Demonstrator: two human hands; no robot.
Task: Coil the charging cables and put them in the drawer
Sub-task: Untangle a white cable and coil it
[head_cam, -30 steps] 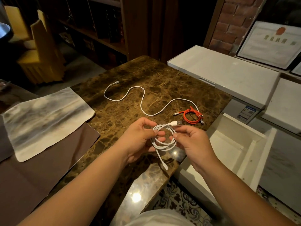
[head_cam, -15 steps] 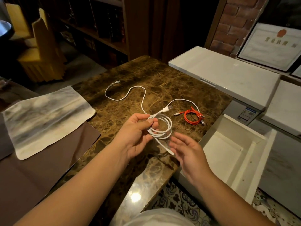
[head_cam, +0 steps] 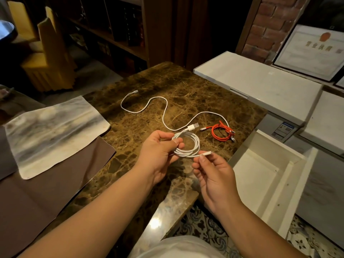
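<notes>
A coiled white cable (head_cam: 193, 146) hangs above the brown marble table (head_cam: 186, 94). My left hand (head_cam: 158, 151) pinches the coil on its left side, and the USB plug sticks out at the top. My right hand (head_cam: 214, 174) pinches the cable's small end plug just below and right of the coil. A second white cable (head_cam: 163, 116) lies uncoiled on the table behind my hands. An orange cable (head_cam: 221, 133) lies coiled near the table's right edge. The white drawer (head_cam: 260, 175) stands pulled out to the right of the table, and nothing shows inside it.
A grey-white cloth (head_cam: 54, 131) lies on a brown mat (head_cam: 46, 183) at the left. White cabinet tops (head_cam: 256, 81) run along the right, with a framed certificate (head_cam: 312, 53) against the brick wall. Shelves and a yellow chair (head_cam: 46, 58) stand behind.
One second ago both hands held the coil. My right hand then let go and dropped open below it. It now pinches the loose end plug, raised beside the coil.
</notes>
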